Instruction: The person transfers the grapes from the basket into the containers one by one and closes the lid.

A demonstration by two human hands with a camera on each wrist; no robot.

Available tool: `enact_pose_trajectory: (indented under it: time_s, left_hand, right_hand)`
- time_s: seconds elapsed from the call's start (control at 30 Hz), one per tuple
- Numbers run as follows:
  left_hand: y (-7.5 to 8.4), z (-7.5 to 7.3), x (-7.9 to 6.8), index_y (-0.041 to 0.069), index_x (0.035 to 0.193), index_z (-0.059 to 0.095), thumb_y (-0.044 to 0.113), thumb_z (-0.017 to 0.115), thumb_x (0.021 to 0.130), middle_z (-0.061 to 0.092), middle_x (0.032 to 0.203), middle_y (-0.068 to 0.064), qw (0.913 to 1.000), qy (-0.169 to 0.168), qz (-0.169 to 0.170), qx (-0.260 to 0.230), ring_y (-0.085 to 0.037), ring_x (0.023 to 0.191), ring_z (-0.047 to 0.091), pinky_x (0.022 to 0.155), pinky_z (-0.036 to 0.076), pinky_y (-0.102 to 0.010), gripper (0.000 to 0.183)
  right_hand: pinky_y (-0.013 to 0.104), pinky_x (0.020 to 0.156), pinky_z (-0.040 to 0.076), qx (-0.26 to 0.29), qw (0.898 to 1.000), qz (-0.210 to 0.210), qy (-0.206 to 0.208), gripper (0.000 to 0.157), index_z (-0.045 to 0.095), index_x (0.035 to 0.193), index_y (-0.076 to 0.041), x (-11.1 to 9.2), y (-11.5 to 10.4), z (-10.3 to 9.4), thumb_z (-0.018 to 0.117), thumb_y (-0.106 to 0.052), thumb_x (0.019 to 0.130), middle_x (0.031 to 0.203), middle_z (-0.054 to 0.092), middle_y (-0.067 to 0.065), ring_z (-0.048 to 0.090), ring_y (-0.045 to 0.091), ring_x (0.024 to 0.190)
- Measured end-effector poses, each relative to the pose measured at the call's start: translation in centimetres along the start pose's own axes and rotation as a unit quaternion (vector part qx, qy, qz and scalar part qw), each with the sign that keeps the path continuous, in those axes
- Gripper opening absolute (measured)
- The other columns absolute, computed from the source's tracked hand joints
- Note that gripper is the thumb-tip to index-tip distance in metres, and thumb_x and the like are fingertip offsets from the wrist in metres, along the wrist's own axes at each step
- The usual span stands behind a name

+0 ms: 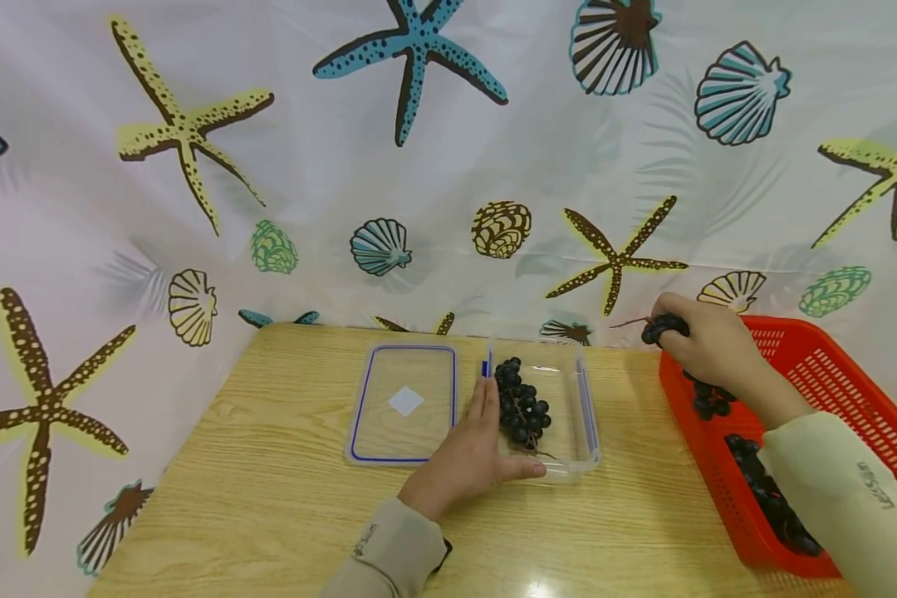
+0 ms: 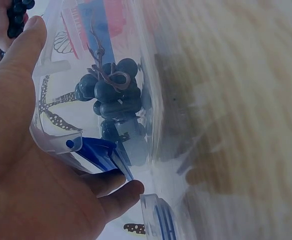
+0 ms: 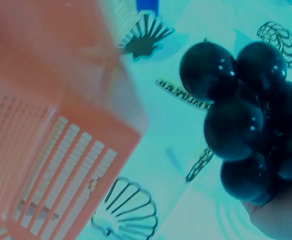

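My right hand point(image 1: 718, 349) grips a bunch of dark grapes point(image 1: 665, 329) above the far left corner of a red basket point(image 1: 706, 465); a thin stem sticks out to the left. In the right wrist view, the held grapes point(image 3: 233, 127) are close up beside the basket's slotted wall. My left hand point(image 1: 467, 453) rests against a clear plastic box point(image 1: 592, 423), fingers extended along its left side and thumb at the near edge. Another bunch of dark grapes point(image 1: 522, 405) lies inside, toward the box's left side. The left wrist view shows fingertips touching a blue-edged side flap point(image 2: 98, 152).
A clear lid point(image 1: 426, 415) with a blue seal lies flat left of the box on the wooden table point(image 1: 269, 482). More dark grapes point(image 1: 766, 490) lie in the basket, partly behind my right sleeve. A shell-and-starfish patterned cloth point(image 1: 448, 183) hangs behind the table.
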State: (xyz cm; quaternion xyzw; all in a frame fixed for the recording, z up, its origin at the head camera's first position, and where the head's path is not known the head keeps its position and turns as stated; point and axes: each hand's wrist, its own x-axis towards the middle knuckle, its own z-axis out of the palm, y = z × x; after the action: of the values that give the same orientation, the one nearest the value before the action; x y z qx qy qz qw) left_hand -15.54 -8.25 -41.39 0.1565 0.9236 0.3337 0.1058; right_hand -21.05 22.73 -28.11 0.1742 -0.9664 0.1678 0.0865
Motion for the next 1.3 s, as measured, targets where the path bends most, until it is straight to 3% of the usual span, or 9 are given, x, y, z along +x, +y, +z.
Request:
enact_pose_trajectory:
  time_s: [0.23, 0.4, 0.6, 0.73, 0.93, 1.1, 1.2, 1.3]
  left_hand:
    - [-0.2, 0.1, 0.0, 0.009, 0.161, -0.011, 0.074, 0.070, 0.078, -0.014, 0.167, -0.013, 1.0000, 0.000, -0.007, 0.003, -0.043, 0.147, 0.020, 0.113, 0.031, -0.055, 0.133]
    - [-0.3, 0.2, 0.0, 0.009, 0.161, -0.012, 0.074, 0.070, 0.078, -0.014, 0.167, -0.013, 1.0000, 0.000, -0.007, 0.006, -0.045, 0.145, 0.026, 0.111, 0.034, -0.055, 0.133]
    - [-0.1, 0.1, -0.2, 0.011, 0.161, -0.012, 0.074, 0.071, 0.077, -0.016, 0.167, -0.011, 0.9999, -0.005, -0.011, -0.001, -0.045, 0.144, 0.028, 0.110, 0.035, -0.055, 0.133]
    - [0.0, 0.1, -0.1, 0.011, 0.161, -0.012, 0.074, 0.070, 0.077, -0.016, 0.167, -0.011, 0.9999, -0.007, -0.009, 0.001, -0.045, 0.145, 0.026, 0.110, 0.036, -0.055, 0.133]
    - [0.1, 0.1, -0.1, 0.010, 0.161, -0.012, 0.076, 0.069, 0.077, -0.015, 0.167, -0.012, 1.0000, -0.007, -0.006, 0.003, -0.044, 0.146, 0.025, 0.110, 0.035, -0.055, 0.134]
    - [0.1, 0.0, -0.1, 0.011, 0.161, -0.012, 0.078, 0.067, 0.076, -0.015, 0.167, -0.011, 0.9999, -0.009, -0.003, 0.008, -0.043, 0.145, 0.026, 0.110, 0.036, -0.054, 0.134]
    - [0.0, -0.1, -0.1, 0.011, 0.161, -0.012, 0.078, 0.067, 0.077, -0.016, 0.167, -0.012, 0.9999, -0.011, -0.002, 0.009, -0.043, 0.146, 0.026, 0.110, 0.035, -0.055, 0.134]
    - [-0.1, -0.1, -0.2, 0.011, 0.161, -0.013, 0.077, 0.067, 0.077, -0.017, 0.167, -0.012, 0.9999, -0.013, 0.001, 0.008, -0.043, 0.146, 0.026, 0.110, 0.036, -0.055, 0.133]
  right_hand:
    - [0.035, 0.054, 0.024, 0.027, 1.000, 0.007, 0.014, 0.013, 0.053, 0.086, -0.016, 1.3, -2.3, 1.9, 0.049, -0.005, 0.090, 0.066, 0.047, 0.002, 0.039, 0.023, 0.059]
    - [0.034, 0.052, 0.030, 0.056, 0.998, 0.035, 0.007, 0.011, 0.051, 0.085, -0.014, 2.3, -3.7, 3.6, 0.048, -0.007, 0.093, 0.066, 0.049, 0.006, 0.042, 0.025, 0.057]
    - [0.035, 0.049, 0.042, 0.114, 0.990, 0.078, -0.025, 0.006, 0.054, 0.095, -0.012, 3.5, -4.7, 6.1, 0.048, -0.011, 0.094, 0.073, 0.061, 0.009, 0.053, 0.027, 0.058]
    - [0.035, 0.053, 0.043, 0.122, 0.987, 0.094, -0.054, 0.013, 0.053, 0.106, -0.012, 4.0, -5.1, 8.0, 0.051, -0.017, 0.095, 0.084, 0.060, 0.013, 0.054, 0.028, 0.065]
    - [0.040, 0.064, 0.044, 0.113, 0.980, 0.117, -0.112, 0.034, 0.051, 0.125, -0.008, 4.1, -6.1, 10.2, 0.055, -0.023, 0.095, 0.101, 0.059, 0.017, 0.054, 0.032, 0.079]
    - [0.050, 0.077, 0.049, 0.066, 0.983, 0.135, -0.107, 0.055, 0.043, 0.147, -0.006, 4.1, -7.2, 11.1, 0.057, -0.027, 0.098, 0.119, 0.064, 0.022, 0.060, 0.035, 0.088]
    - [0.054, 0.082, 0.050, 0.026, 0.985, 0.126, -0.112, 0.061, 0.040, 0.152, -0.006, 4.3, -8.0, 11.4, 0.058, -0.029, 0.098, 0.130, 0.060, 0.026, 0.062, 0.040, 0.101]
    - [0.059, 0.088, 0.048, 0.010, 0.984, 0.117, -0.131, 0.065, 0.037, 0.156, -0.007, 4.5, -8.6, 11.5, 0.059, -0.030, 0.099, 0.144, 0.048, 0.029, 0.054, 0.045, 0.120]
